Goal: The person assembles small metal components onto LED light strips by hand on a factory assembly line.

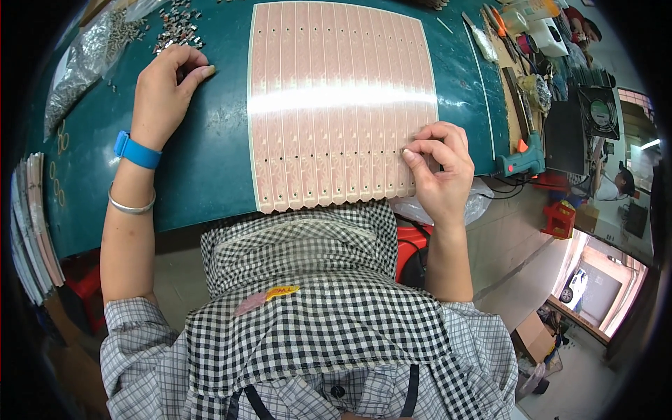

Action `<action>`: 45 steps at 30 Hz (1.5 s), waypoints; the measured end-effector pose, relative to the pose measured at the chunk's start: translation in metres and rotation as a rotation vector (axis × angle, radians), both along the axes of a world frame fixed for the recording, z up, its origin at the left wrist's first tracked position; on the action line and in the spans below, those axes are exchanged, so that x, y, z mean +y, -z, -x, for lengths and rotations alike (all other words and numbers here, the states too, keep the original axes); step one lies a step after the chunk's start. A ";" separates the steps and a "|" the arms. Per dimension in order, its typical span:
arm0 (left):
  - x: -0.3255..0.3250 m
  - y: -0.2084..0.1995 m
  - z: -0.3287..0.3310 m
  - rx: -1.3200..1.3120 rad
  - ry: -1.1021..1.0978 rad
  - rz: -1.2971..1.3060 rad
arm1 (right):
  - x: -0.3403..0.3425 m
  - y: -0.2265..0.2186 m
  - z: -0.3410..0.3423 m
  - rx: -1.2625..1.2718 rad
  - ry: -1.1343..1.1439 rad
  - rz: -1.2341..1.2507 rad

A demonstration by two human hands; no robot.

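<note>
A large pink panel of long narrow strips, dotted with small dark holes, lies on the green table in front of me. Over its lower right corner, my right hand is closed, thumb and forefinger pinched together; whatever is between them is too small to make out. My left hand is held left of the panel, fingers curled in against the thumb. Just beyond it lies a loose heap of small metal parts. Anything inside the left fingers is hidden.
A clear plastic bag of small pieces lies at the far left. Rubber bands and a stack of sheets are at the left edge. A teal glue gun rests at the right, near tools and a red stool. People sit farther right.
</note>
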State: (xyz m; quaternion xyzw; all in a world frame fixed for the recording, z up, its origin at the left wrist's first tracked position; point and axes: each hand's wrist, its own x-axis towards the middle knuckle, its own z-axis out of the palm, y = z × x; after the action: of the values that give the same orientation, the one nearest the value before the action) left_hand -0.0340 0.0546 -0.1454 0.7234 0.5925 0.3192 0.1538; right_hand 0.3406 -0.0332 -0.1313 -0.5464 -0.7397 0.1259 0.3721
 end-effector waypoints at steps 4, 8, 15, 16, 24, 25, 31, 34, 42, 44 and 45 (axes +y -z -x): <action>0.002 0.003 0.002 0.085 0.048 -0.170 | 0.002 -0.004 -0.002 -0.081 -0.026 0.000; 0.000 -0.001 0.000 0.093 -0.028 -0.174 | 0.003 -0.006 -0.003 -0.115 -0.037 0.020; -0.009 -0.012 -0.005 -0.230 -0.018 -0.074 | 0.004 -0.020 0.013 -0.346 -0.082 -0.067; -0.013 -0.017 -0.009 -0.287 0.020 -0.051 | 0.004 -0.021 0.014 -0.367 -0.076 -0.072; -0.070 -0.059 -0.056 -0.749 0.223 0.351 | 0.005 -0.026 0.005 -0.320 -0.071 0.042; -0.079 -0.059 -0.062 -0.824 0.229 0.432 | 0.006 -0.028 0.006 -0.222 -0.048 0.048; -0.102 -0.054 -0.106 -0.990 0.307 0.768 | -0.017 -0.059 0.050 0.283 -0.323 0.082; -0.105 -0.037 -0.112 -1.249 0.302 0.854 | -0.017 -0.047 0.062 0.416 -0.414 -0.012; -0.111 -0.028 -0.115 -1.469 0.335 0.766 | -0.024 -0.046 0.069 0.592 -0.463 -0.050; -0.112 -0.032 -0.118 -1.482 0.347 0.761 | -0.026 -0.044 0.070 0.590 -0.425 -0.097; -0.112 -0.034 -0.120 -1.500 0.340 0.760 | -0.027 -0.043 0.071 0.589 -0.423 -0.104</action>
State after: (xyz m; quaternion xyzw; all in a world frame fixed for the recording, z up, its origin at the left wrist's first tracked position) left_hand 0.0858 -0.0573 -0.1111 0.2993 0.2842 0.4658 0.7828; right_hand 0.2694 -0.0601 -0.0887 -0.3020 -0.7029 0.3144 0.5621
